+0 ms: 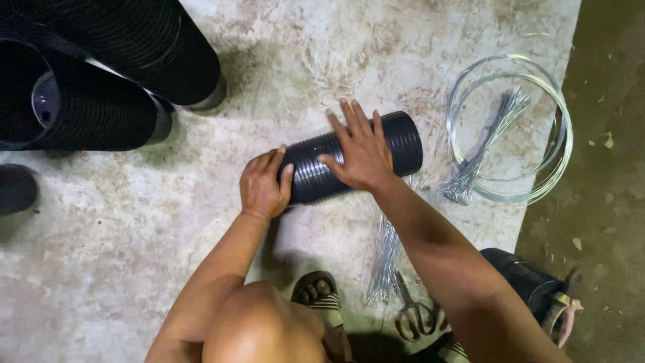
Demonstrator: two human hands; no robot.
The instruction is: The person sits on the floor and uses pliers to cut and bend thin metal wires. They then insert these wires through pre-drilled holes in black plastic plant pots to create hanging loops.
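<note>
A stack of nested black plastic pots (353, 158) lies on its side on the stained concrete floor (134, 228), just ahead of the person's bent knee (265, 323), its long axis running left to right with the right end tilted slightly away. The left hand (263, 185) is clamped around the near left end, fingers curled over the rim and thumb against the ribbed side. The right hand (359, 151) lies flat on top near the middle, fingers spread and pointing away, pressing down rather than gripping. Both hands touch the stack, the left at its end and the right further along its length. Beneath and just in front of the stack, a bundle of thin cut wires (386, 259) lies on the floor, running toward the person, with a pair of pliers or cutters (413, 316) beside its near end. To the right, well apart from the hands, a coil of shiny wire (561, 158) holds a second bundle of wire ties (487, 144) inside its loop. Larger stacks of black pots (127, 74) lie at upper left. A sandalled foot (319, 292) shows below the stack.
</note>
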